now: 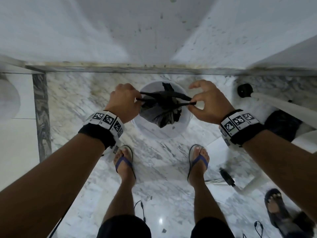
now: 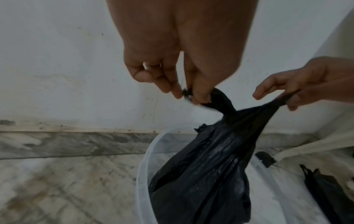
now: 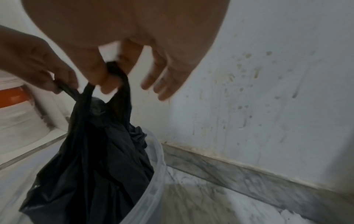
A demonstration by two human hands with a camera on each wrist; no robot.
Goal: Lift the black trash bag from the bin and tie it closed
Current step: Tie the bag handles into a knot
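Observation:
The black trash bag (image 1: 163, 110) hangs partly lifted inside a translucent white bin (image 1: 145, 129) on the marble floor. Its two top ears are pulled sideways and cross over the bag's neck. My left hand (image 1: 137, 100) pinches the ear stretched to the left. My right hand (image 1: 193, 104) pinches the ear stretched to the right, its other fingers spread loose. In the left wrist view the left hand (image 2: 191, 94) pinches a twisted ear above the bag (image 2: 206, 174). The right wrist view shows the right hand (image 3: 111, 72) pinching the other ear over the bag (image 3: 95, 166).
A stained white wall (image 1: 154, 31) and a marble skirting (image 1: 120, 69) stand just behind the bin. Another black bag (image 1: 281, 124) and a black round object (image 1: 245, 90) lie to the right. Cables (image 1: 226, 176) and another person's foot (image 1: 274, 203) are at lower right.

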